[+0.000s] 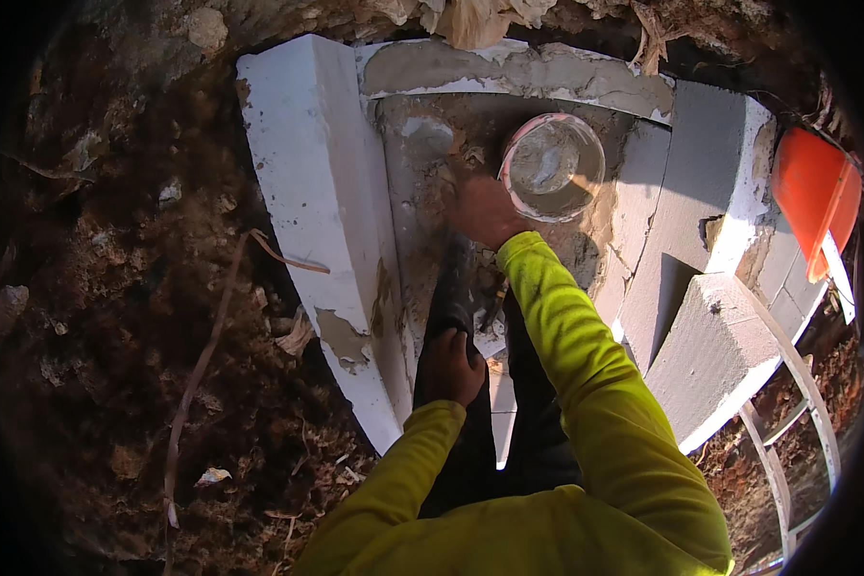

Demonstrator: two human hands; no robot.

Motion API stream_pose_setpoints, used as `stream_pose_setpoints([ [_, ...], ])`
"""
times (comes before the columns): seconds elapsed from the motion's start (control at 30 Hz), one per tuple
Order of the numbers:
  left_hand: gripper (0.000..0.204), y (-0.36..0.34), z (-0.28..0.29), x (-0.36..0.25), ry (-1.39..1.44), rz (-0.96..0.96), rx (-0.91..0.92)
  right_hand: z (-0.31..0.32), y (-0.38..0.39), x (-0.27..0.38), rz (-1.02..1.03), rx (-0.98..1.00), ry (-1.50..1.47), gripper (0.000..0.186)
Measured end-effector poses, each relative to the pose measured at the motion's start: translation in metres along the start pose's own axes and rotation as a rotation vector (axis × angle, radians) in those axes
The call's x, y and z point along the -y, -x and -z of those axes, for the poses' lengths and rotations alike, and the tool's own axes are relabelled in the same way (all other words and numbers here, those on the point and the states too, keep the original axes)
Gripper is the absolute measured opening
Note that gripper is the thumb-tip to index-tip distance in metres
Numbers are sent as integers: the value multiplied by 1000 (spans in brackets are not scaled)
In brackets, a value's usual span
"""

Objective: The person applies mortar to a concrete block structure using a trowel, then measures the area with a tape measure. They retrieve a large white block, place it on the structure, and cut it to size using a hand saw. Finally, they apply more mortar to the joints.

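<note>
My right hand [485, 204] reaches down beside the left rim of a round bucket [583, 195], over a mortar-smeared grey surface [413, 182]. Its fingers point away to the left and fade into dark shadow, so whatever they hold, if anything, cannot be made out. Wet grey mortar [559, 203] lies inside the bucket, and its pale rim has pinkish-red marks. Closer to me, my left hand [453, 367] rests on my dark trouser leg [451, 288], thumb apart from the fingers, with nothing visible in it.
White blocks [302, 163] wall the left side, and a mortar-coated block row [509, 72] closes the far side. Grey blocks [686, 163] line the right, with a tilted loose block [715, 336]. An orange plastic piece [806, 187], a pale curved frame [811, 403] and rough soil [125, 336] surround them.
</note>
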State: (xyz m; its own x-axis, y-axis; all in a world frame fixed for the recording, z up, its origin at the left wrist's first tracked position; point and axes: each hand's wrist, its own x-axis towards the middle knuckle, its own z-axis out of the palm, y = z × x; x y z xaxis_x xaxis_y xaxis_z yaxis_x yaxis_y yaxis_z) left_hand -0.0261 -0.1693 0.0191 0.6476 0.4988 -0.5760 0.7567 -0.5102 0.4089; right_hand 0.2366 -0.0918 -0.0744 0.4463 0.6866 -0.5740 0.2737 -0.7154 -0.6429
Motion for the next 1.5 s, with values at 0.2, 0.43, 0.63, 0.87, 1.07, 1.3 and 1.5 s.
stream_pose_setpoints([
  [0.2,46,3,-4,-7,-94,-30,53,12,-66,-5,151,-216,15,44],
  [0.43,43,-8,-1,-12,-45,-3,19,-10,-12,2,-40,-96,-164,42],
  [0.63,45,-5,0,-6,-68,-36,60,21,-58,-6,-145,-201,-22,40],
  [0.87,44,-5,-4,-7,-46,-50,5,26,5,-82,-200,-494,-441,37],
  [1.07,43,-4,-7,-5,-25,-65,-23,43,-4,-31,-408,-370,-1110,36],
  [1.3,45,-5,2,-10,-84,-71,23,-33,-33,-38,-173,-345,-572,49],
  [1.5,49,-4,-2,-9,-84,-23,72,-7,73,-97,-166,-226,-407,47],
])
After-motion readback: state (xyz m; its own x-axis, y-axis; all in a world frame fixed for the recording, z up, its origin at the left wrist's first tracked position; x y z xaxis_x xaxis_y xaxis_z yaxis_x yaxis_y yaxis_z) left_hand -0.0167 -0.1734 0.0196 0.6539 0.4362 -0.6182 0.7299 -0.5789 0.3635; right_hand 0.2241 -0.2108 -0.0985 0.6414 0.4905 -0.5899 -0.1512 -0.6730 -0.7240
